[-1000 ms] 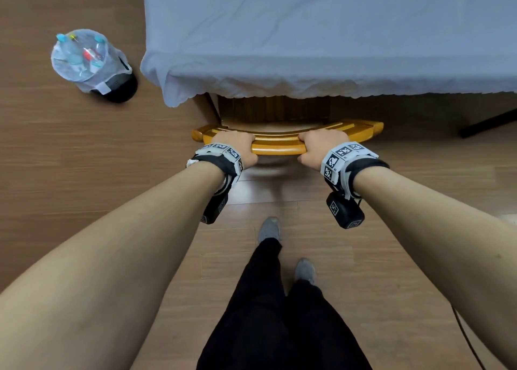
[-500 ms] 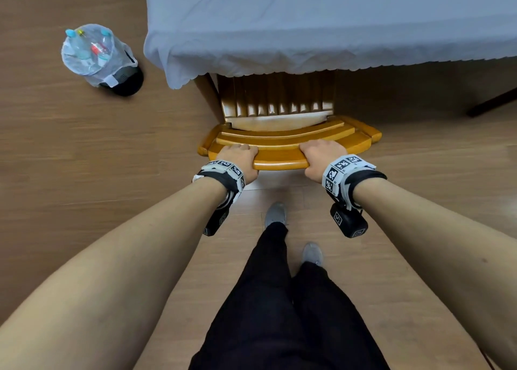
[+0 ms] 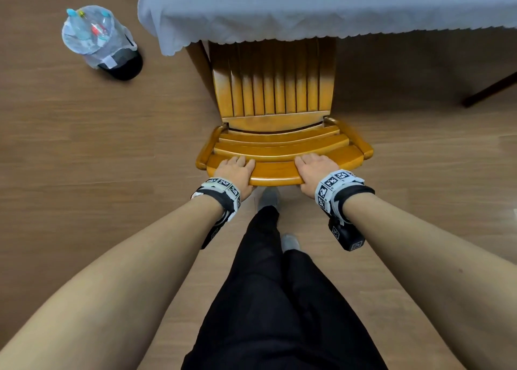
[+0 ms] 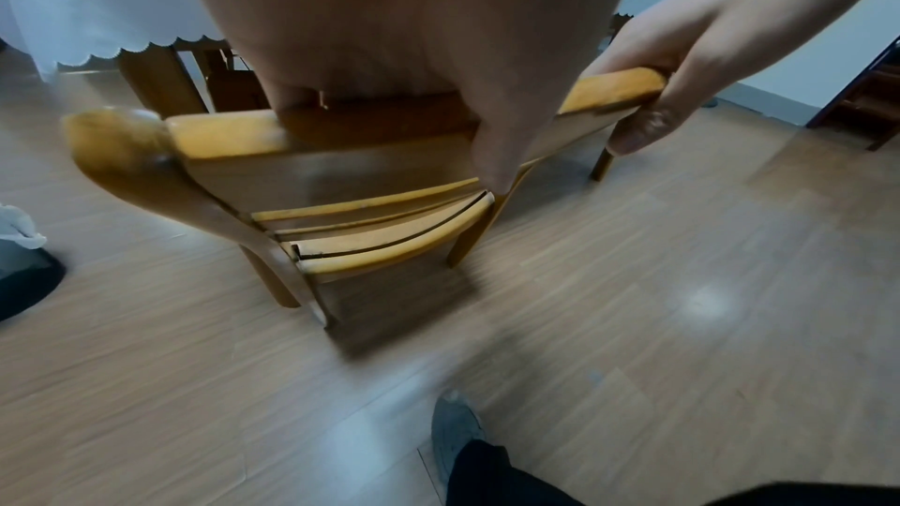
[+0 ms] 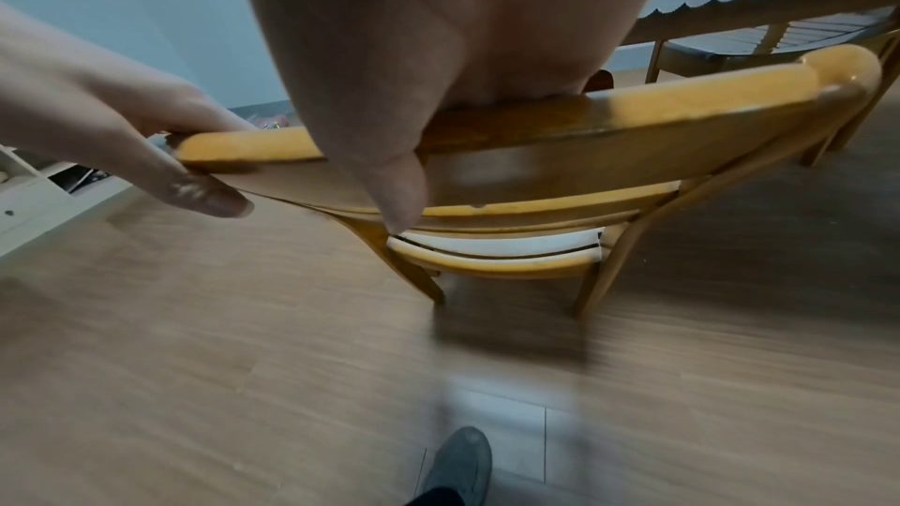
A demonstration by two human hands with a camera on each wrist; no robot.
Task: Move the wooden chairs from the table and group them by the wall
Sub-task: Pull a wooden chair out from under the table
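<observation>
A honey-coloured wooden chair point(image 3: 274, 90) stands half out from under the table point(image 3: 307, 6), which wears a white scalloped cloth. Its curved top rail point(image 3: 275, 174) faces me. My left hand point(image 3: 235, 171) grips the rail's left part and my right hand point(image 3: 312, 171) its right part. In the left wrist view the left thumb point(image 4: 492, 137) lies down the back of the rail point(image 4: 224, 133), fingers over the top. The right wrist view shows the right thumb point(image 5: 394, 176) likewise on the rail point(image 5: 681, 110). A second chair point(image 5: 779, 41) sits under the cloth's edge.
A bin lined with a clear bag of bottles point(image 3: 98, 39) stands on the wood floor to the left of the table corner. A dark table leg point(image 3: 489, 90) slants at the right. My grey shoes point(image 3: 270, 196) are just behind the chair. A white shelf unit point(image 5: 29, 199) lines the left wall.
The chair has slid back out from under the table towards me, so its slatted seat now shows. Both hands keep the same grip on the top rail.
</observation>
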